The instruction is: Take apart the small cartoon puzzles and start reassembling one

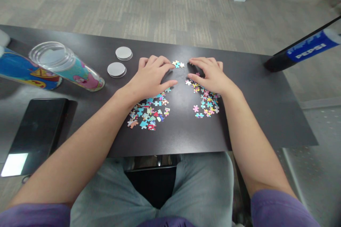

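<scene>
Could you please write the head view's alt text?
The left hand and right hand flank a small puzzle cluster, near two larger piles of pieces on a dark table; printed tubes stand left, a Pepsi bottle right.

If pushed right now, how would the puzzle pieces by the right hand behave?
Lying flat, the puzzle pieces would probably slide, not roll, on the glossy tabletop. Being small, each seems light; spread loosely, they may scatter.
</scene>
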{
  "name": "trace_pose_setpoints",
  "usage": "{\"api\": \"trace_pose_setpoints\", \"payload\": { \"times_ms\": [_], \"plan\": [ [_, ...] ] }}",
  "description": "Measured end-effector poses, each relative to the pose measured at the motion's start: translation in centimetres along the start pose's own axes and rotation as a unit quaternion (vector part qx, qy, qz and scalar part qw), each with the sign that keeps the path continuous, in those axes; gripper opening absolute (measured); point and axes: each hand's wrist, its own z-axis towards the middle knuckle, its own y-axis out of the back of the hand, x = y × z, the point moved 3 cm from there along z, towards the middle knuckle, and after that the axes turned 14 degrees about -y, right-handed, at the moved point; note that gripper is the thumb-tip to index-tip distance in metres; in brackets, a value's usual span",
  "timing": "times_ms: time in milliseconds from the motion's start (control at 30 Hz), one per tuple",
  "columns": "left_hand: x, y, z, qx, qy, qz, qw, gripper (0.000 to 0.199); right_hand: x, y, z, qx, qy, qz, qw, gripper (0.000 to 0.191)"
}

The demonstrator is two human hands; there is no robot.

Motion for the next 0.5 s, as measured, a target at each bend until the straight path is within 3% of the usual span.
{"api": "trace_pose_setpoints", "payload": {
  "times_ms": [200, 400, 500],
  "plan": [
    [0.2, -0.1, 0.0, 0.002, 0.006, 0.006, 1.0, 0.051, 0.6, 0.6, -0.1, -0.015, -0.008, 0.005, 1.0, 0.042],
    [0.0, -0.3, 0.0, 0.015, -0.004, 0.002, 1.0, 0.052, 2.2, -0.4, -0.3, 0.025, 0.036, 0.01, 0.999, 0.065],
    [0.0, -0.3, 0.0, 0.011, 0.001, 0.002, 1.0, 0.052, 2.3, -0.4, -0.4, 0.042, 0.04, 0.01, 0.998, 0.065]
  ]
}}
